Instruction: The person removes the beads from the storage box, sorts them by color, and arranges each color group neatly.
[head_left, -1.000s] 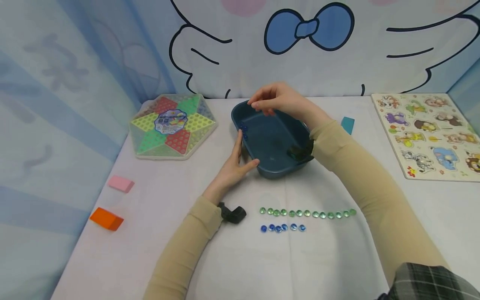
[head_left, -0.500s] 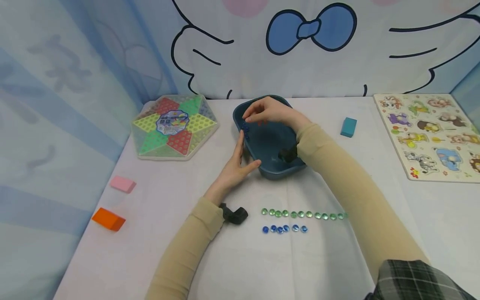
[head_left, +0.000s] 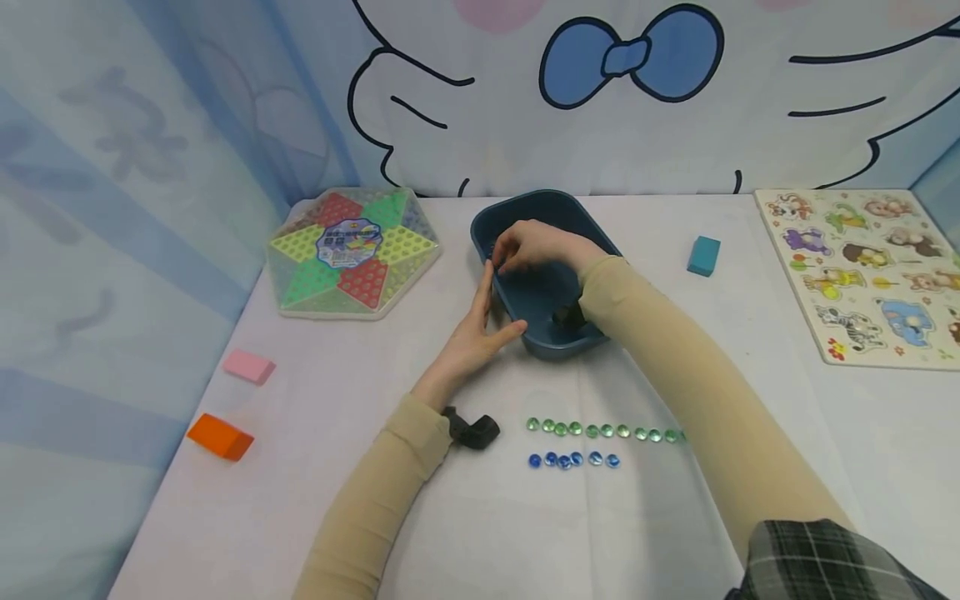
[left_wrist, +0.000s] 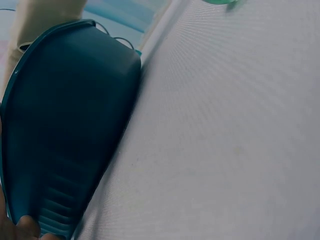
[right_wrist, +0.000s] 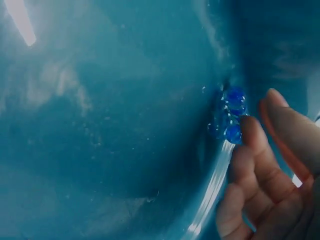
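Observation:
A dark teal plastic basin (head_left: pixel 551 208) stands at the back middle of the table. Along its left side lies my left hand (head_left: pixel 468 342), fingers straight and thumb spread to the near corner; the left wrist view shows fingertips (left_wrist: pixel 27 227) against the basin's wall. Inside the basin, my right hand (head_left: pixel 536 246) reaches to the left end. Its thumb and fingers are bent and apart, beside a small cluster of blue glass beads (right_wrist: pixel 234 112), with nothing visible between them. In front of the basin lie a row of green glass beads (head_left: pixel 607 431) and a shorter row of blue glass beads (head_left: pixel 577 459).
A hexagonal board game box (head_left: pixel 352 254) sits at the back left, an animal puzzle board (head_left: pixel 862 275) at the back right. Pink (head_left: pixel 249 367) and orange blocks (head_left: pixel 221 437) lie near the left edge. A teal block (head_left: pixel 703 255) lies right of the basin.
My right hand has come down into the basin, toward the blue beads at its left end. The left hand stays against the basin. The bead rows lie as before.

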